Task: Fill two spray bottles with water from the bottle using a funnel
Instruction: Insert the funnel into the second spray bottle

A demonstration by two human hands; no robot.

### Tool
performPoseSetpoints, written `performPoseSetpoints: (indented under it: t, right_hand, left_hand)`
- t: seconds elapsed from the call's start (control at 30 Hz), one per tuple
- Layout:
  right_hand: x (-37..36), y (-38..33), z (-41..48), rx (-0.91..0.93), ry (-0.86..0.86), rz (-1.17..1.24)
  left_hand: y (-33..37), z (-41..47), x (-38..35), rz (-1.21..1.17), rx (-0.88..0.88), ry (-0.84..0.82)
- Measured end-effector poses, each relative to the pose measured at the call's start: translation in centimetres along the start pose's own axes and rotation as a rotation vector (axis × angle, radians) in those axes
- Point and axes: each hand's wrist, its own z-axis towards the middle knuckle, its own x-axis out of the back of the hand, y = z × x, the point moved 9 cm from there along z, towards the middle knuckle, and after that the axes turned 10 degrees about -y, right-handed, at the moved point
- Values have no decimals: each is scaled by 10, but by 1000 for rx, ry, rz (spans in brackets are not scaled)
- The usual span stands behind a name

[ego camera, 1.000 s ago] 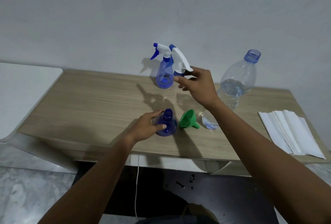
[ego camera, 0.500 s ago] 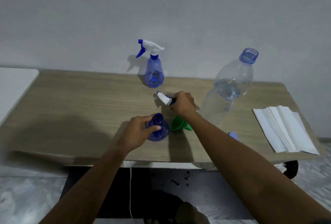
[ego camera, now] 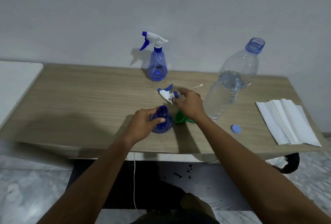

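Spray head (ego camera: 167, 95) now on table (ego camera: 89, 98), at right hand (ego camera: 190, 105)

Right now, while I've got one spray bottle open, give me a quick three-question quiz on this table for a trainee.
1. True or false: the green funnel sits in the open spray bottle's neck.
2. The left hand grips: A the paper towels, B the open spray bottle, C the detached spray head.
3. Fill in: the loose blue cap lies on the ____.
Key: 1 false, it lies on the table beside the bottle; 2 B; 3 table.
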Motion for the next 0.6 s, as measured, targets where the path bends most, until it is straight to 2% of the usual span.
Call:
performPoseSetpoints:
  t: [0.07,0.17,0.37,0.6]
  right_hand:
    - [-2,8,-22,15,39,99]
    - [-9,24,-46,24,1,166]
    - [-26,43,-56,-9,-167,97]
    - [-28,42,-60,9,-95,209]
  left_hand:
    - [-1,-1,1,3,0,7]
    - [-1,1,0,-15,-2,-10]
    - [-2,3,-2,-95,15,-25]
    - [-10,4,0,-104,29,-15]
